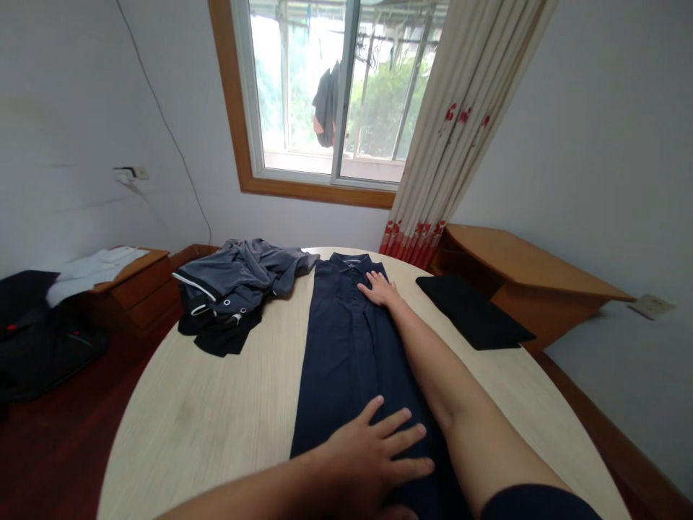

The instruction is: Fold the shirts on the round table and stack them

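Nearest us, our left hand (373, 455) lies flat, fingers spread, on the lower part of the navy shirt (346, 347) folded lengthwise on the round table (216, 404); farther off, our right hand (379, 289) presses open-palmed beside the collar; an uneven pull could skew the folds

Navy shirt (346, 347), plain, on pale wood-grain bench (216, 404). Grey garment pile (238, 278) far left w/ white piping, black underneath. Black folded cloth (473, 310) at right. Curtain (460, 130) cream w/ red flowers. Orange-brown window frame (232, 108).
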`<state>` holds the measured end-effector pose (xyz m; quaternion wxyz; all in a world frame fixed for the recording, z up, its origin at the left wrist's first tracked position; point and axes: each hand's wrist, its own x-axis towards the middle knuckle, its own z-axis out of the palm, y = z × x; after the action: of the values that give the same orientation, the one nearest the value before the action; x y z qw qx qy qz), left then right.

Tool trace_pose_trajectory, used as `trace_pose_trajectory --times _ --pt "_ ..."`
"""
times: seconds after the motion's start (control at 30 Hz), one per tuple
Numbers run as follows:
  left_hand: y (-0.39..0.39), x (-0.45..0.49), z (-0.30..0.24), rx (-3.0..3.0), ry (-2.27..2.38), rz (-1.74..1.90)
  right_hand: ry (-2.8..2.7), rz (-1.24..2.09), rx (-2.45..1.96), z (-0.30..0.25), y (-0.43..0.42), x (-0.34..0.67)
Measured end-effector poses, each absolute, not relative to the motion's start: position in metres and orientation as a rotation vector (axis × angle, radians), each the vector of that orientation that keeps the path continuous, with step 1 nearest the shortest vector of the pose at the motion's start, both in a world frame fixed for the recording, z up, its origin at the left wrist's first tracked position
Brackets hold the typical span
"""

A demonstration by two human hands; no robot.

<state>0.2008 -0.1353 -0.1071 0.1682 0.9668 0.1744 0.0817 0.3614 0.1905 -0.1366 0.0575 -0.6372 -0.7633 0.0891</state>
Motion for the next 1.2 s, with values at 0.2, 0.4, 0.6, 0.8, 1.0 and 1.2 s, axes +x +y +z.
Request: trace_pose_trajectory --times 0.2,0.4,0.6,0.8,1.0,1.2 --pt "-0.122 0.197 -0.105 2.706 0.519 0.230 -2.140 0.459 -1.864 -0.126 0.213 0.380" --pt "-0.126 0.198 -0.111 2.685 0.501 0.276 -1.966 0.566 -1.534 -0.128 0.176 0.411" --pt "-0.127 0.200 -0.111 2.654 0.588 0.457 -2.365 0.354 -1.325 -0.137 0.084 0.419" --pt "-0.116 0.185 -0.107 2.594 0.964 0.703 -2.611 0.350 -1.145 -0.124 -0.029 0.421" --pt "-0.091 0.158 -0.117 2.539 1.271 0.678 -2.765 0.519 -0.979 -0.111 -0.149 0.423" --pt "-0.084 0.155 -0.127 2.535 1.371 0.539 -2.848 0.689 -0.848 -0.099 -0.225 0.434"
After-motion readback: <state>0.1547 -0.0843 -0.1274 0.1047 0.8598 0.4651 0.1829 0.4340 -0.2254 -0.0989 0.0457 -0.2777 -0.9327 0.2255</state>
